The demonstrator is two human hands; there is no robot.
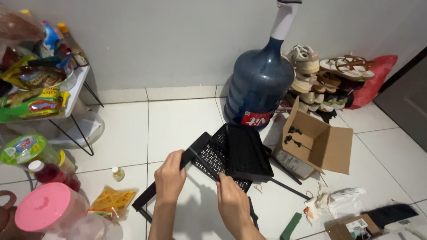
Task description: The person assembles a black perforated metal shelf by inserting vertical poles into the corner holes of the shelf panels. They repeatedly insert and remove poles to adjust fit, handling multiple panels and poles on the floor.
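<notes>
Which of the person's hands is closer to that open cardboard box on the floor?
The right hand. It grips the black perforated rack just left of and below the cardboard box. The left hand holds the rack's far-left bar, farther from the box.

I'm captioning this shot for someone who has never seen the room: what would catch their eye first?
Dead centre, the left hand and right hand grip a black perforated metal rack with thin legs, held just above the white tiled floor. Right behind it stands a big blue water jug with a white pump, against the wall. To its right lies an open cardboard box, with a heap of sandals behind it.
</notes>
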